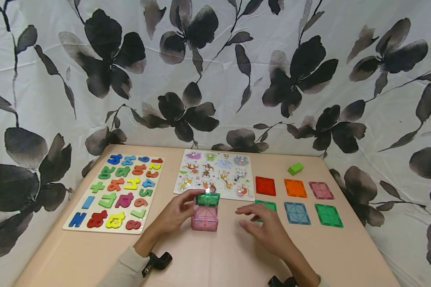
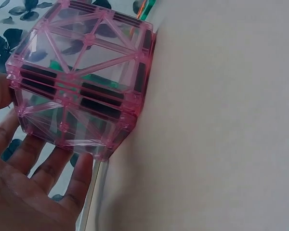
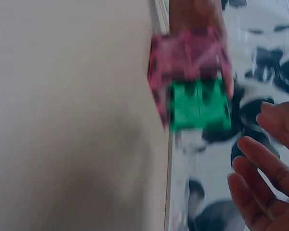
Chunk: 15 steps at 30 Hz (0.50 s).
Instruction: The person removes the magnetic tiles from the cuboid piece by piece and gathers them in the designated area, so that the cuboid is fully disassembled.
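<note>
Fingers of the left hand [image 1: 175, 212] hold a pink-and-green tile box [image 1: 205, 217] on the table [image 1: 219, 259]. To its right, the right hand [image 1: 264, 226], its fingers parted and loosely bent, partly hides a green square [image 1: 268, 205].

At the hub of the clock face, one tile assembly [image 1: 205, 218] is standing. At 3 o'clock, one red tile [image 1: 265, 186], one orange tile [image 1: 296, 188], one pink tile [image 1: 321, 190], one blue tile [image 1: 297, 213] and two green tiles [image 1: 329, 215] are lying, totalling six. At 2 o'clock, one green block [image 1: 296, 169] is resting. At 9 o'clock, one numeral board [image 1: 127, 214] is carrying twenty-three raised pieces [image 1: 124, 200]. At 12 o'clock, one animal board [image 1: 232, 193] is lying.
</note>
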Each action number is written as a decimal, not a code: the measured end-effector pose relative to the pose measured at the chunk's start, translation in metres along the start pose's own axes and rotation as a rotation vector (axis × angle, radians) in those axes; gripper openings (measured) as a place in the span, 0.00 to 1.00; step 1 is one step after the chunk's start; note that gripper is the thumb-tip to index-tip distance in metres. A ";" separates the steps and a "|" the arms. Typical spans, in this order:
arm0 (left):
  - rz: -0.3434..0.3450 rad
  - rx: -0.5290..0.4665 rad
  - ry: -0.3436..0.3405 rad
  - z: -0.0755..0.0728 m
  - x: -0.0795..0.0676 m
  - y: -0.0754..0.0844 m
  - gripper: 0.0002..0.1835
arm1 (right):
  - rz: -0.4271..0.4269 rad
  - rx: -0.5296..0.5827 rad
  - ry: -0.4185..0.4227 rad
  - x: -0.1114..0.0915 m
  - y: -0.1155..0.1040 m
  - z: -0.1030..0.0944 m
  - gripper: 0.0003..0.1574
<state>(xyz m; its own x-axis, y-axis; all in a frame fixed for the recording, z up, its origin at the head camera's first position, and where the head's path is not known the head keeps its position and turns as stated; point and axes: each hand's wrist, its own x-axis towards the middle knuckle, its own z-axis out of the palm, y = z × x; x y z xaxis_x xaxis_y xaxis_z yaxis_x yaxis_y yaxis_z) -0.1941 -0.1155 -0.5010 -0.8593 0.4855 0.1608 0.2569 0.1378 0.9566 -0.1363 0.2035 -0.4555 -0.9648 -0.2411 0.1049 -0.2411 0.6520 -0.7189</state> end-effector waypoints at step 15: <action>0.028 0.021 0.017 0.002 0.000 -0.005 0.26 | -0.380 -0.233 -0.048 0.019 -0.039 0.054 0.13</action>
<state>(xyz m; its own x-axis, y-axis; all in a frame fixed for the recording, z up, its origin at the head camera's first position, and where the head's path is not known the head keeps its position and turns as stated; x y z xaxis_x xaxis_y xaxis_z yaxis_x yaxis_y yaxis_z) -0.1944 -0.1141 -0.5068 -0.8592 0.4745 0.1914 0.2897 0.1429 0.9464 -0.1393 0.1342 -0.4626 -0.7988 -0.5239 0.2957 -0.5997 0.6544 -0.4607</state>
